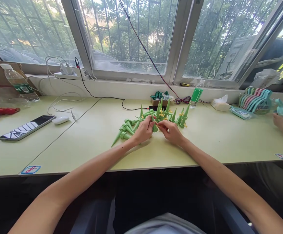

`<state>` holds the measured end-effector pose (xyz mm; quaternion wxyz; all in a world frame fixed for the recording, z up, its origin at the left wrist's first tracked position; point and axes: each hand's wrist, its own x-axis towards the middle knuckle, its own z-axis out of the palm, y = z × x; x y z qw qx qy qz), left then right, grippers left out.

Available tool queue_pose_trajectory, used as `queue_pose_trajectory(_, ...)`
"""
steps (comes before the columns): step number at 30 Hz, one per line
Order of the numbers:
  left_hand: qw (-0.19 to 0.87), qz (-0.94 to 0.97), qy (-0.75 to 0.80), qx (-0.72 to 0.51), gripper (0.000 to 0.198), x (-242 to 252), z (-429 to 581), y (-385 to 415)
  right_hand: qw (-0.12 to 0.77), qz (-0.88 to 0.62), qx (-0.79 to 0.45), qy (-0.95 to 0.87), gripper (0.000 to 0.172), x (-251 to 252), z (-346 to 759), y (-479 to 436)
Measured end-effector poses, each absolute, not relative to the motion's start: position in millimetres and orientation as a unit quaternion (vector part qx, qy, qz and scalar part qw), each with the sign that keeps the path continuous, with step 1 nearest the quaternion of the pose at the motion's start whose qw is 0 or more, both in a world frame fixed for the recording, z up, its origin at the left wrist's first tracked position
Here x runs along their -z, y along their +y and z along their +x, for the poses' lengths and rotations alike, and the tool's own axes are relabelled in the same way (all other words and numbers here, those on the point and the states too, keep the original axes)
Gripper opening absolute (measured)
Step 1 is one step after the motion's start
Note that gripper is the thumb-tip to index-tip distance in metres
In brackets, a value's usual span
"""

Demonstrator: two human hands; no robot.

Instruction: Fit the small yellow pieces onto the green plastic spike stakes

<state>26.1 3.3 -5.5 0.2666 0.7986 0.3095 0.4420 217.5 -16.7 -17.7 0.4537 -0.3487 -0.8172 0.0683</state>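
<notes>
My left hand [144,130] is closed around a green plant watering spike [154,126], which stands point up in its fingers. Close against its right side, my right hand [172,131] is closed in a pinch; what lies between those fingertips is too small and hidden to make out. Beyond my hands, several green spikes [185,115] with small yellow valves stand upright in a group. To the left of my left hand lies a pile of loose green spikes [123,130], pointing various ways; no yellow parts show on them.
Behind the spikes sit a small box [163,102] and a green-labelled bottle [196,95]. A phone [27,127] and a white mouse [60,120] lie left. Tissues [220,103] and coloured hangers [255,100] stand right, where another person's hand [282,119] holds a light-blue item. Cables run along the sill.
</notes>
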Motion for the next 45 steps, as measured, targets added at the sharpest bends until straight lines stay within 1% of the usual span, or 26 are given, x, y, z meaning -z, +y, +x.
queue_pose_trajectory(6,0.247,0.808,0.298,-0.445,0.020,7.3,26.4,4.6,0.452,-0.344,-0.062,-0.820,0.013,17.4,218.0,-17.4)
queue_pose_trajectory(13,0.229,0.819,0.288,-0.439,0.011,10.0,27.4,4.4,0.455,-0.340,-0.060,-0.821,0.017,18.5,218.0,-17.7)
queue_pose_trajectory(20,0.207,0.825,0.258,-0.458,0.004,7.3,27.2,0.9,0.465,-0.357,-0.093,-0.805,0.017,16.5,217.9,-19.9)
queue_pose_trajectory(27,0.175,0.839,0.234,-0.460,0.008,8.8,24.9,3.4,0.463,-0.368,-0.105,-0.799,0.017,16.9,218.3,-19.2)
queue_pose_trajectory(35,0.146,0.853,0.219,-0.450,0.005,8.1,24.5,4.0,0.441,-0.377,-0.097,-0.809,0.017,18.2,219.2,-18.6)
queue_pose_trajectory(41,0.131,0.872,0.204,-0.426,0.015,8.0,23.6,2.9,0.437,-0.382,-0.082,-0.810,0.018,18.7,219.7,-18.7)
queue_pose_trajectory(45,0.134,0.873,0.205,-0.422,0.018,7.8,23.5,2.1,0.437,-0.388,-0.089,-0.807,0.021,18.5,219.5,-18.5)
